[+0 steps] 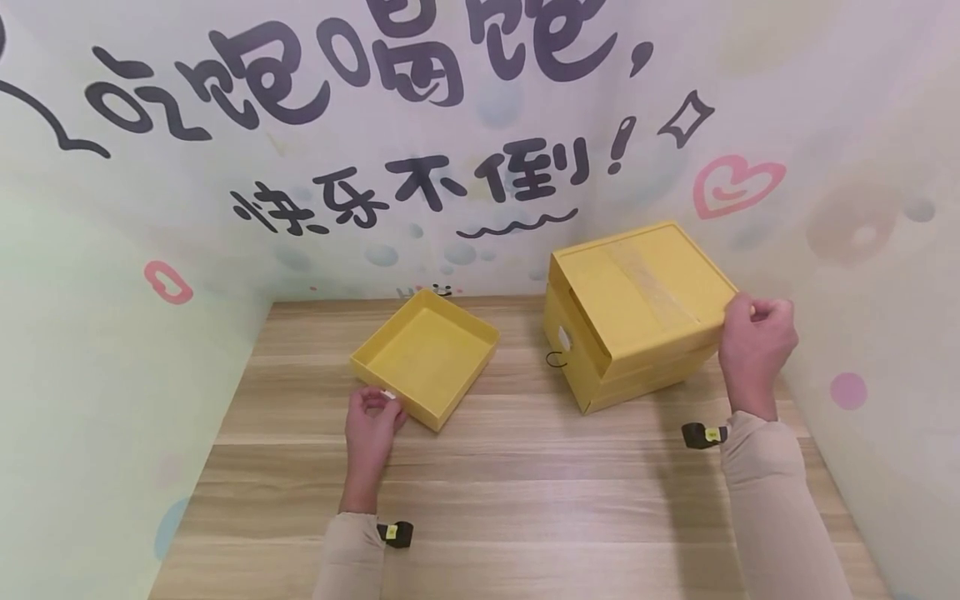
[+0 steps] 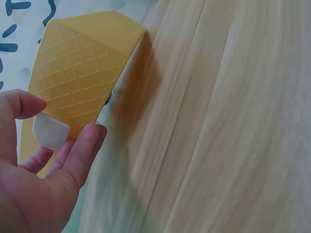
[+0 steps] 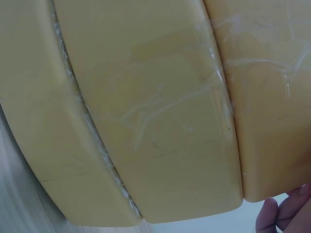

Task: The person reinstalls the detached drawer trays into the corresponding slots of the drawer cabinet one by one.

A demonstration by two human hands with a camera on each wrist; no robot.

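A shallow yellow drawer [image 1: 427, 346] is at the left of the wooden table, its hollow side up. My left hand [image 1: 372, 423] grips it at the near side. In the left wrist view, the fingers of my left hand [image 2: 43, 179] curl around the white knob [image 2: 50, 132] on the drawer's waffle-patterned front [image 2: 82, 73]. To the right stands a yellow drawer cabinet [image 1: 652, 283] with a dark gap under its top. My right hand [image 1: 757, 342] holds the cabinet's top right corner with curled fingers; in the right wrist view only some fingertips [image 3: 294, 206] show beside that corner.
Another white knob [image 1: 565, 337] sits on the cabinet's lower front, with a thin black ring [image 1: 556, 359] close by. Clear tape [image 1: 648, 279] runs over the cabinet top. Behind the wooden table [image 1: 495, 500] rises a printed wall [image 1: 420, 250]; pale walls flank both sides.
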